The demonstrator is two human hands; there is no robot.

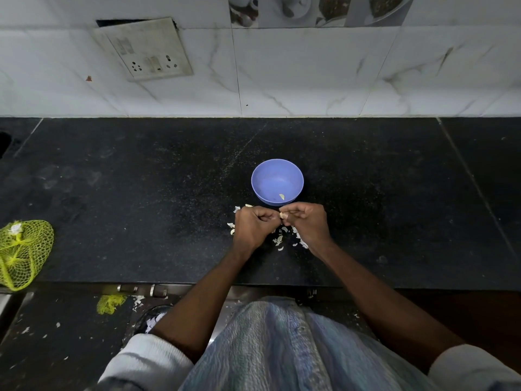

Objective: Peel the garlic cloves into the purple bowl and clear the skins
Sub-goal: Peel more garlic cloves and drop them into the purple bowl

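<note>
Both hands met low over the black counter (141, 193), just on the near side of the purple bowl (277, 182). Left hand (252, 224) curled, fingers (269, 218) pinched inward toward the meeting point. Right hand (306, 221) likewise curled, thumb and forefinger closed on a small pale garlic clove (282, 215) held between the two hands. Clove mostly hidden by the fingertips; only a pale tip visible, so long axis not certain, though appearing to run roughly left to right, from one hand to the other.

Bowl directly beyond the clove, close to the knuckles but apart from them. One peeled clove (282, 196) inside, against the near wall.

Judged step: stripping skin from the held clove. Next move, once bare: a short carry forward and away from the body into the bowl. Right hand slightly nearer the rim, so better placed for the drop.

Loose skins (282, 238) scattered on the counter beneath and around both hands, mostly on the near side. Clearing not yet done.

Yellow net bag (22, 252) at the far left edge, well apart. Further scraps on the lower ledge (56, 334) near the body.

Risk: skin fragments falling into the bowl, given its closeness.
</note>
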